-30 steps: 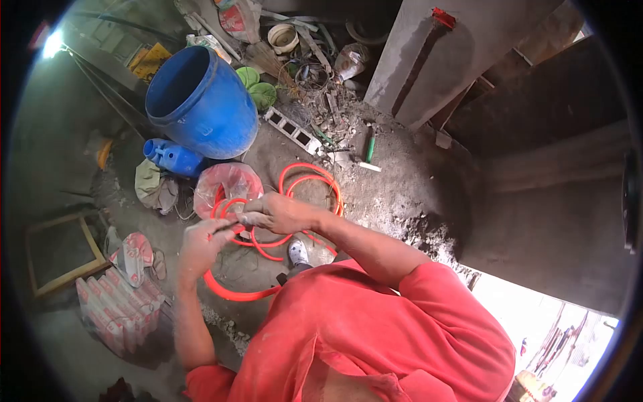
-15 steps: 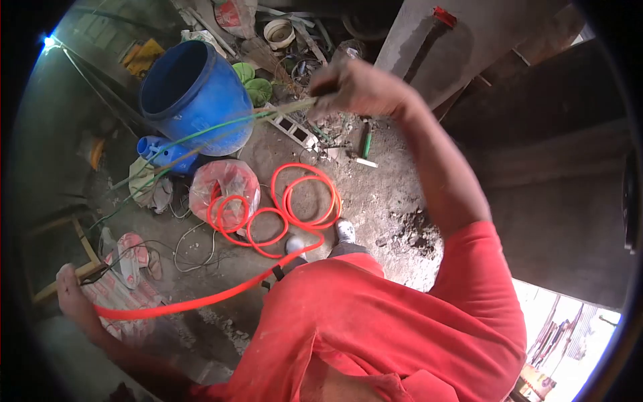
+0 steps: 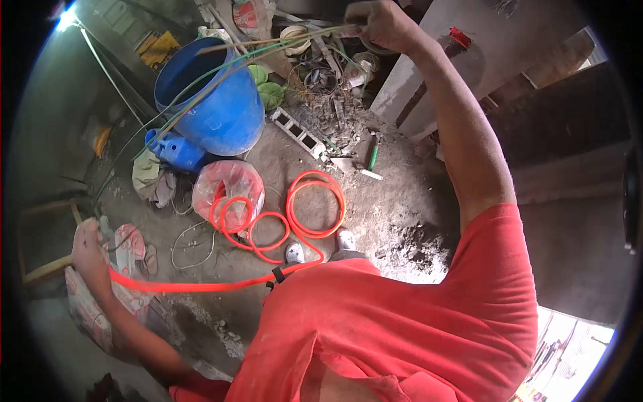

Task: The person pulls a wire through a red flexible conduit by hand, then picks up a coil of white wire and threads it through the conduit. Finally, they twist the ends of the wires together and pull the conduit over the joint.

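Observation:
My left hand (image 3: 91, 251) is out at the left, closed round the end of an orange hose (image 3: 201, 287). From there the hose sags across in front of my red shirt, then lies in loose coils on the floor by my feet. High at the top, my right hand (image 3: 385, 25) grips a bundle of thin wires (image 3: 295, 41), green and tan. These stretch down to the left, passing over the big blue barrel (image 3: 224, 110), and trail off near the left wall.
Beside the coils sits a clear plastic bag (image 3: 234, 181) with red in it. A hollow block (image 3: 298, 132), a green-handled tool (image 3: 373, 155) and rubble (image 3: 418, 244) lie on the floor. A blue jug (image 3: 181, 154) stands by the barrel. Printed sacks (image 3: 127, 248) lie at the left.
My right hand has risen up and to the right, drawing the wires higher over the barrel. My left hand has moved up and slightly right with the hose end.

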`<state>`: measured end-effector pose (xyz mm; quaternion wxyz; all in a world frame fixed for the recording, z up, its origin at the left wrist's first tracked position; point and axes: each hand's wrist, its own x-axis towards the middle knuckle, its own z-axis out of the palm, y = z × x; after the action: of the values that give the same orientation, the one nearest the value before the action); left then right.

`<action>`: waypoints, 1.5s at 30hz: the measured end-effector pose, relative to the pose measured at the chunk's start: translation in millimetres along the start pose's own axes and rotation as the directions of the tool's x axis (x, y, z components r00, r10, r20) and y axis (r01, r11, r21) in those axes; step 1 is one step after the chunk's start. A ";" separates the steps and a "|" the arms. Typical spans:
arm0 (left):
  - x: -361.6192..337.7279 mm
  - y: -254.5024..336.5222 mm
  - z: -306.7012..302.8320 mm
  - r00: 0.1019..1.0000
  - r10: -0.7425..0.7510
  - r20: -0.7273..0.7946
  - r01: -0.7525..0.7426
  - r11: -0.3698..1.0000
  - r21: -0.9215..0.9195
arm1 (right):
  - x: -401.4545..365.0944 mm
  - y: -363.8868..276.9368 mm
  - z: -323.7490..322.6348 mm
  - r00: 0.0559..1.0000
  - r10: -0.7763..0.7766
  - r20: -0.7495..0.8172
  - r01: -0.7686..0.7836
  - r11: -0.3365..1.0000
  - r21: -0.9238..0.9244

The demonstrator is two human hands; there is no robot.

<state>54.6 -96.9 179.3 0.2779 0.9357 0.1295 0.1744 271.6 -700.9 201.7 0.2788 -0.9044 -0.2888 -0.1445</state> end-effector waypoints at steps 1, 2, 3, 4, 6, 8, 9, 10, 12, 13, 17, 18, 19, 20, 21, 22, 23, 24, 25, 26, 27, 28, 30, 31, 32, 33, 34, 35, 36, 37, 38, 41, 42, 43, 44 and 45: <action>0.8 12.1 8.7 1.000 -0.006 0.001 0.006 1.000 0.003 | -3.4 6.7 3.7 0.997 0.043 0.065 -0.040 0.999 -0.035; 2.4 25.2 18.4 1.000 -0.001 0.004 0.001 1.000 0.007 | -8.1 0.9 3.6 0.989 0.137 0.061 -0.126 0.979 -0.158; 6.7 35.6 27.9 1.000 0.007 0.008 -0.007 1.000 0.009 | -6.7 25.8 8.1 0.988 0.140 0.064 -0.129 0.979 -0.157; 12.1 40.2 39.1 1.000 0.006 0.013 -0.006 1.000 0.010 | -3.0 70.0 16.3 0.984 0.143 0.105 -0.109 0.955 -0.277; 15.6 46.5 65.1 0.991 0.119 0.060 -0.115 0.991 -0.071 | -2.9 79.0 20.6 0.977 0.147 0.152 -0.078 0.919 -0.387; 7.2 78.2 97.6 0.986 0.147 0.079 -0.137 0.983 -0.120 | -6.7 36.7 8.7 0.812 0.344 0.472 -0.007 0.814 -0.581; 3.6 97.2 112.2 0.983 0.129 0.130 -0.121 0.990 -0.068 | -0.5 -6.0 0.9 0.835 0.276 0.476 -0.075 0.914 -0.398; -0.2 113.2 127.0 0.977 0.104 0.184 -0.103 0.995 -0.015 | 2.4 -48.8 5.3 0.857 0.211 0.470 -0.133 0.972 -0.194; -5.3 121.7 169.5 0.864 0.496 0.090 -0.491 0.868 -0.069 | -5.2 -96.1 45.7 0.958 -0.093 0.271 0.027 0.971 0.239; -8.9 131.0 181.8 0.854 0.510 0.105 -0.512 0.859 -0.010 | -12.7 -111.5 78.2 0.955 -0.134 0.263 0.068 0.967 0.245; -18.4 158.1 173.8 0.862 0.503 0.060 -0.496 0.863 -0.098 | -26.5 -133.9 185.1 0.916 -0.067 0.395 -0.211 0.758 0.617; -19.7 156.6 165.4 0.864 0.479 0.157 -0.451 0.873 -0.184 | -25.5 -140.3 183.6 0.913 -0.088 0.399 -0.202 0.753 0.627; -20.3 152.4 159.7 0.852 0.459 0.250 -0.394 0.879 -0.269 | -26.2 -140.6 171.5 0.940 -0.007 0.340 -0.190 0.818 0.543; -18.6 136.0 156.9 0.842 0.397 0.365 -0.370 0.918 -0.145 | -26.8 -138.6 155.9 0.960 0.068 0.273 -0.190 0.872 0.452; -21.7 111.9 158.2 0.851 0.377 0.366 -0.352 0.926 -0.136 | -25.9 -134.5 132.8 0.969 0.155 0.194 -0.234 0.831 0.505; -25.1 82.4 164.6 0.866 0.289 0.408 -0.247 0.957 -0.154 | -21.6 -144.6 86.9 0.945 0.293 0.143 -0.325 0.885 0.333; -29.1 51.9 170.4 0.871 0.203 0.448 -0.143 0.976 -0.166 | -23.0 -99.0 62.2 0.990 0.136 0.033 -0.138 0.911 0.389; -37.2 17.9 173.1 0.880 0.124 0.458 -0.115 0.992 -0.049 | -20.9 -80.4 32.0 0.982 0.112 -0.149 -0.063 0.952 0.300; -46.8 -16.5 174.0 0.889 0.043 0.455 -0.084 0.994 0.069 | -16.0 -71.4 -2.3 0.950 0.100 -0.294 -0.056 0.986 0.154; -57.8 -51.5 169.8 0.897 0.024 0.441 -0.069 0.994 0.085 | -10.1 -60.3 -35.4 0.913 0.074 -0.401 -0.061 0.997 0.045; -70.1 -84.7 161.6 0.914 -0.034 0.404 0.011 0.998 0.058 | -6.0 -49.4 -62.9 0.873 0.043 -0.486 -0.062 0.998 -0.024; -79.8 -102.2 152.7 0.924 -0.093 0.370 0.090 0.996 0.026 | -2.7 -38.2 -85.5 0.839 0.018 -0.544 -0.064 0.996 -0.066; -88.4 -105.4 127.4 0.941 -0.130 0.312 0.109 0.991 0.083 | 1.1 -10.7 -109.5 0.792 0.010 -0.610 -0.087 0.992 -0.096; -90.8 -103.0 115.9 0.953 -0.141 0.269 0.112 0.986 0.120 | 2.0 13.9 -114.6 0.782 0.047 -0.621 -0.138 0.985 -0.100; -86.7 -97.3 108.1 0.953 -0.151 0.263 0.121 0.984 0.127 | 1.7 42.0 -107.8 0.795 0.097 -0.599 -0.201 0.973 -0.110; -76.8 -87.3 103.9 0.938 -0.187 0.293 0.175 0.982 0.067 | 2.7 73.6 -94.6 0.820 0.154 -0.551 -0.270 0.953 -0.136; -67.8 -73.9 100.6 0.921 -0.220 0.323 0.230 0.973 0.005 | 3.2 96.6 -74.2 0.850 0.207 -0.485 -0.329 0.927 -0.181; -59.9 -52.8 100.4 0.954 0.029 0.300 -0.039 0.999 0.025 | 5.6 102.8 -46.7 0.878 0.236 -0.416 -0.358 0.901 -0.245; -54.8 -25.2 105.4 0.949 0.136 0.284 -0.150 0.988 0.030 | 9.8 73.9 -9.6 0.910 0.228 -0.345 -0.325 0.910 -0.257; -49.8 2.5 110.2 0.934 0.240 0.265 -0.259 0.965 0.039 | 14.0 24.6 23.6 0.941 0.204 -0.272 -0.253 0.954 -0.160; -46.4 30.7 118.7 0.946 0.208 0.250 -0.220 0.975 0.020 | 16.1 -25.8 54.6 0.978 0.164 -0.126 -0.174 0.982 -0.073; -37.3 88.0 132.7 0.819 0.451 0.356 -0.525 0.839 0.145 | -1.5 -134.2 149.7 0.965 -0.260 0.047 0.219 0.887 0.407; -38.7 105.6 136.3 0.810 0.476 0.343 -0.540 0.833 0.117 | -6.3 -171.0 177.3 0.908 -0.417 0.046 0.378 0.860 0.344; -41.9 115.1 138.4 0.800 0.501 0.330 -0.554 0.828 0.084 | -6.5 -179.4 184.0 0.876 -0.477 0.075 0.438 0.851 0.289; -43.8 116.3 139.6 0.787 0.544 0.291 -0.590 0.801 0.102 | -6.8 -187.7 190.9 0.840 -0.533 0.103 0.500 0.833 0.238; -43.0 111.6 141.3 0.788 0.544 0.289 -0.588 0.803 0.094 | -4.2 -192.3 189.7 0.868 -0.332 0.369 0.166 0.895 0.414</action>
<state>88.1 -269.2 120.6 0.1411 0.9664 -0.1785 0.1194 171.3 -460.9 128.6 0.3512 -0.7991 -0.4813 0.0802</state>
